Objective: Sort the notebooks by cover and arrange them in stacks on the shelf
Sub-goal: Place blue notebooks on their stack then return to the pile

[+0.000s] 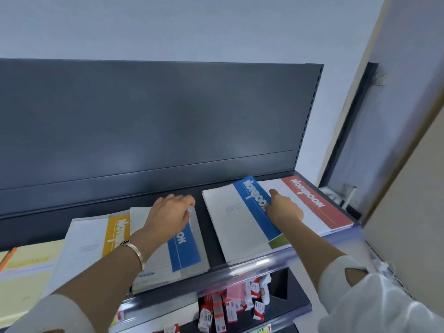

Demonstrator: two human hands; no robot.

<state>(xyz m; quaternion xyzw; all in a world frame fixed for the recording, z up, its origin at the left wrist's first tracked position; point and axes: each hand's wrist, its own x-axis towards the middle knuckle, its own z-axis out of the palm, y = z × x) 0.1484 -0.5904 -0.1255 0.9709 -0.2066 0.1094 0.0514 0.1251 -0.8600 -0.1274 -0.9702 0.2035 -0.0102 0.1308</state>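
Left hand (171, 218) curls around the far edge of a blue notebook (179, 246) beside the yellow stack (96, 241); right hand (283, 207) presses flat between the blue stack (242, 222) and red stack (314, 203)

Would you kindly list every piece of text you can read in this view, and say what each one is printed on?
"Notebook" on the red-striped notebook, far right.
"Notebook" on the blue-striped notebook, partly covered by the right hand.
"...OK" on the blue-striped notebook under the left hand; the rest is hidden.
"Note..." on the yellow-striped notebook, partly hidden.
Small print on the white covers, the cream book and the red packets: too blurred to read.
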